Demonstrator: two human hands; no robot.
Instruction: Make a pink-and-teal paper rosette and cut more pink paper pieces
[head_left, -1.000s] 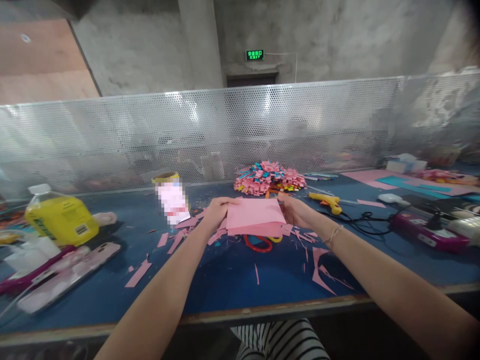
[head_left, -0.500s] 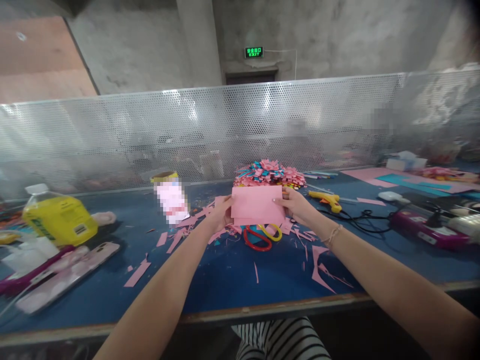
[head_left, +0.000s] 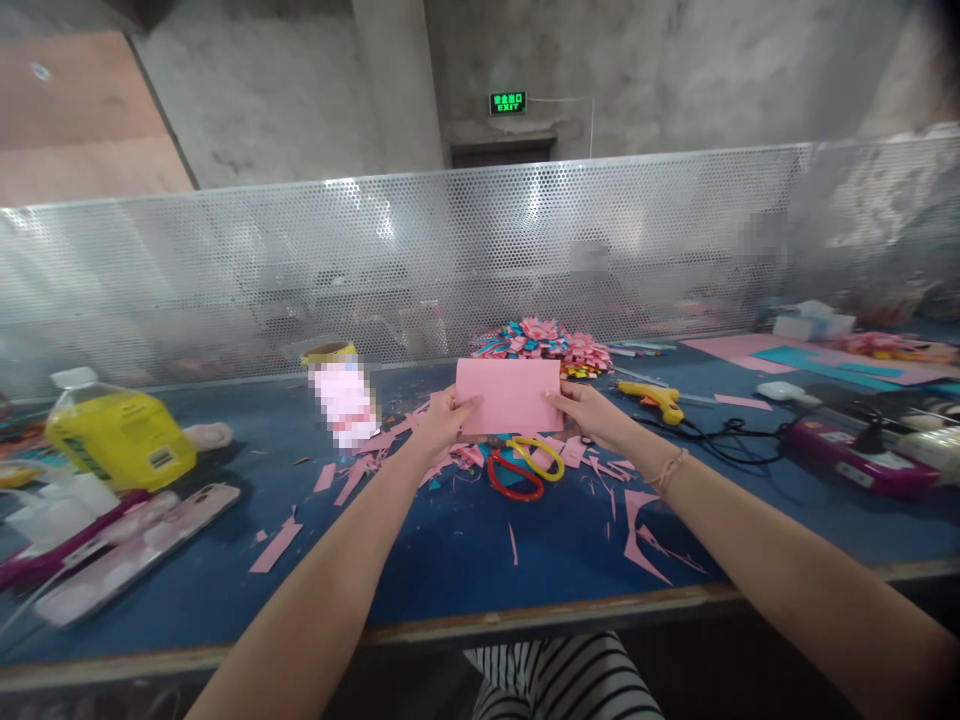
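Note:
A pink paper sheet [head_left: 510, 396] is held up between my two hands, above the blue table. My left hand [head_left: 448, 420] grips its left edge, thumb on the front. At the right edge my right hand [head_left: 583, 408] pinches it the same way. Just below the paper lie scissors with a red handle loop [head_left: 514, 478] and a yellow one; their blades are hidden. Behind the paper rises a pile of pink and blue cut paper pieces [head_left: 541, 340]. Pink scraps [head_left: 351, 482] lie scattered on both sides.
On the left are a yellow liquid bottle [head_left: 120, 432], a phone [head_left: 135, 560] and a roll [head_left: 330, 353]. To the right lie a yellow glue gun [head_left: 654, 398] with its cord, a purple power strip [head_left: 855, 462] and paper sheets [head_left: 739, 352]. A perforated metal screen [head_left: 405, 260] stands behind.
The pink paper has risen slightly and shifted a little left, with both hands still on it. My left thumb now shows on its front.

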